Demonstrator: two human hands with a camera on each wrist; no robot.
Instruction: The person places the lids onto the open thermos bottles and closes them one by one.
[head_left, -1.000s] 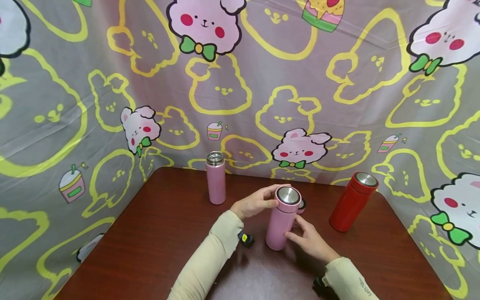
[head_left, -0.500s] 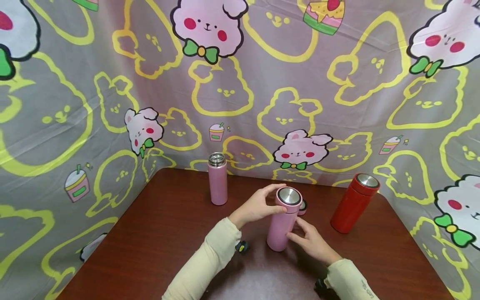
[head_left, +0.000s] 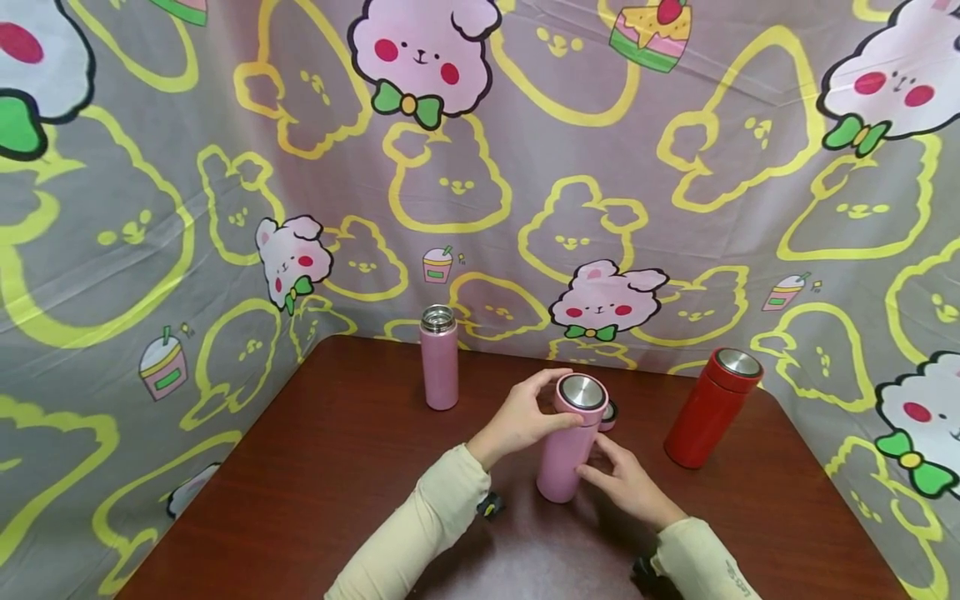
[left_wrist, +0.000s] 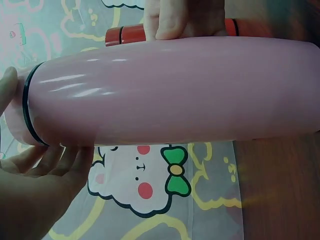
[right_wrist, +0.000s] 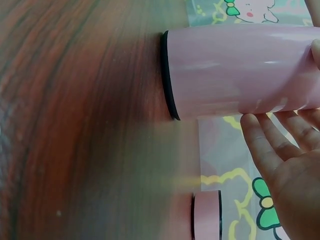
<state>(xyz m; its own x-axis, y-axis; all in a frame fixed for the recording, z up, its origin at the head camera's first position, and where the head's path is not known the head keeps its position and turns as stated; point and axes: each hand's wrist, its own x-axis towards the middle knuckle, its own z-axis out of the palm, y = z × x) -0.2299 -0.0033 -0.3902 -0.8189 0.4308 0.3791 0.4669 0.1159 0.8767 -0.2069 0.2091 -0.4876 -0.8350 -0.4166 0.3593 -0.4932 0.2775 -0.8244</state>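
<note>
A pink thermos bottle (head_left: 564, 458) with a steel-topped pink lid (head_left: 582, 393) stands between my hands, near the middle of the table. My left hand (head_left: 517, 421) grips it from the left at lid height, thumb across the front near the seam and fingers behind. From the right, my right hand (head_left: 626, 482) holds the body lower down between thumb and fingers. The right wrist view shows fingertips (right_wrist: 248, 120) on its side and the black base ring; whether the base touches the table is hard to tell. A loose pink lid (head_left: 609, 415) lies partly hidden behind the bottle.
A lidless pink thermos (head_left: 440, 362) with a bare steel mouth stands at the back left. To the right is a red thermos (head_left: 707, 417), its lid on. The brown table (head_left: 337, 467) meets a cartoon-printed cloth (head_left: 480, 250) behind and at both sides.
My left thumb has shifted from the lid's left side across to the front, around the lid seam. The right hand keeps its grip. The whole view drifts slightly to the right.
</note>
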